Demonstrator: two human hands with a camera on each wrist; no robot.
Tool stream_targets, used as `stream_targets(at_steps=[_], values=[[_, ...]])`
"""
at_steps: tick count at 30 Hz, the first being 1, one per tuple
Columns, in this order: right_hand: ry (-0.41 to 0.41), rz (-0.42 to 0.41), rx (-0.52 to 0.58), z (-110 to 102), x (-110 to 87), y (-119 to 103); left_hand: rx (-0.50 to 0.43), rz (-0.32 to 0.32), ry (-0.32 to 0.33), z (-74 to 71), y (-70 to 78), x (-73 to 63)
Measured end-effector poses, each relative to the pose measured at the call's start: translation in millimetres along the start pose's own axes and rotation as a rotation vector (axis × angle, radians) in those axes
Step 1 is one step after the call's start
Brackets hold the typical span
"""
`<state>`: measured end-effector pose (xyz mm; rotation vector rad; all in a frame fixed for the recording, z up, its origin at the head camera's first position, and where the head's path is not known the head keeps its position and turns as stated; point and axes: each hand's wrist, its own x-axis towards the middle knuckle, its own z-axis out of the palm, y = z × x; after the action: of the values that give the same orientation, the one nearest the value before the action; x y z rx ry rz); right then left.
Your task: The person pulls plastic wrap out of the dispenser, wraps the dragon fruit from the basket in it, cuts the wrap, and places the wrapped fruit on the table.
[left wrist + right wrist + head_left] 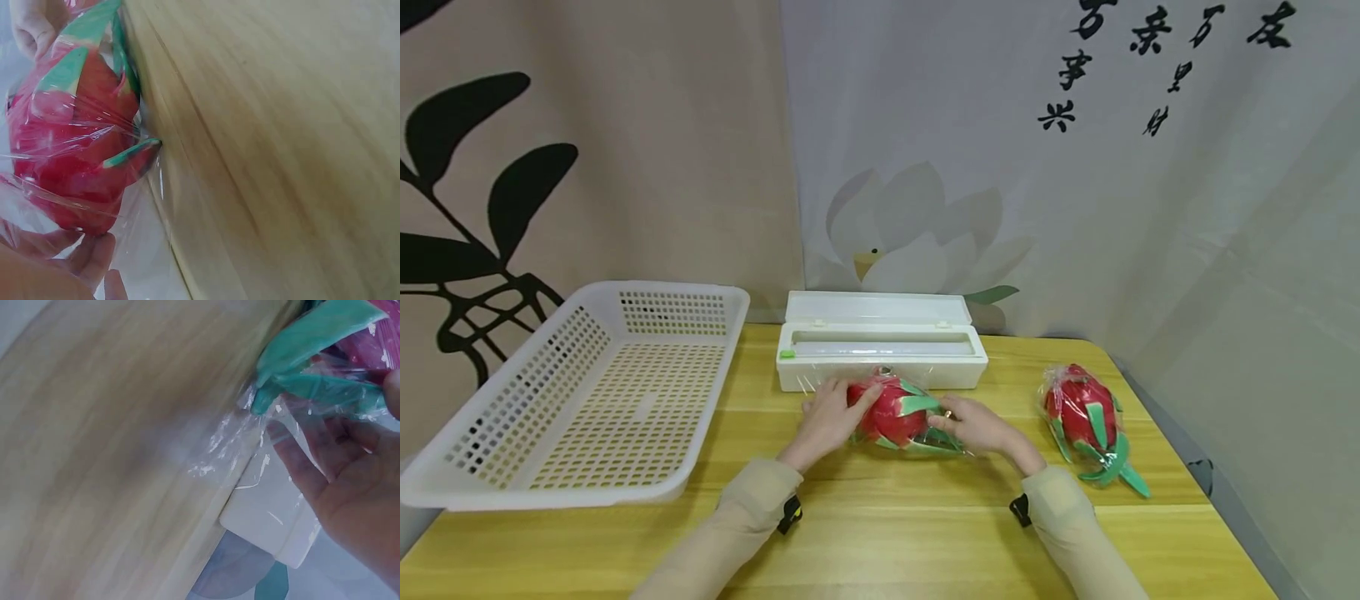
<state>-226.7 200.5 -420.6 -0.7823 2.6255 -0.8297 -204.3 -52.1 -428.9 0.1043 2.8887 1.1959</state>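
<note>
A red dragon fruit with green leaf tips lies in loose clear cling film at the table's middle. My left hand holds its left end, thumb on top; in the left wrist view, fingers bend at the fruit's blunt end. Opposite, my right hand holds the leafy end, with film between thumb and fingers. In the right wrist view, film spreads past the green leaves and over the fingers. Just behind stands a white cling film dispenser, its lid raised and a roll inside.
A second dragon fruit, wrapped in film, lies at the right of the wooden table. A large white perforated basket stands on the left. Printed curtains hang close behind the table.
</note>
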Motion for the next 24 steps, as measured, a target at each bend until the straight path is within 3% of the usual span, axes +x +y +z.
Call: stream_targets(at_steps=[7,10,13,16,18,21,24], values=[[-0.029,0.015,0.128,0,0.8,8,-0.035,-0.002,-0.006,-2.6,-3.0,-1.8],[-0.050,-0.004,0.165,-3,0.4,15,-0.039,0.031,0.002,-9.9,-6.9,-1.0],[-0.091,-0.035,0.240,-7,-0.9,23,-0.042,0.119,0.090,-20.4,-15.1,1.4],[-0.119,-0.045,0.325,-12,-3.1,28,-0.017,0.234,0.257,-32.7,-27.1,7.0],[-0.118,-0.051,0.364,-13,-3.3,30,0.011,0.264,0.360,-41.7,-35.6,11.9],[-0.091,-0.072,0.363,-14,-1.1,29,0.044,0.227,0.396,-53.8,-48.6,19.9],[-0.064,-0.093,0.326,-15,2.5,27,0.055,0.132,0.292,-61.0,-60.4,26.1]])
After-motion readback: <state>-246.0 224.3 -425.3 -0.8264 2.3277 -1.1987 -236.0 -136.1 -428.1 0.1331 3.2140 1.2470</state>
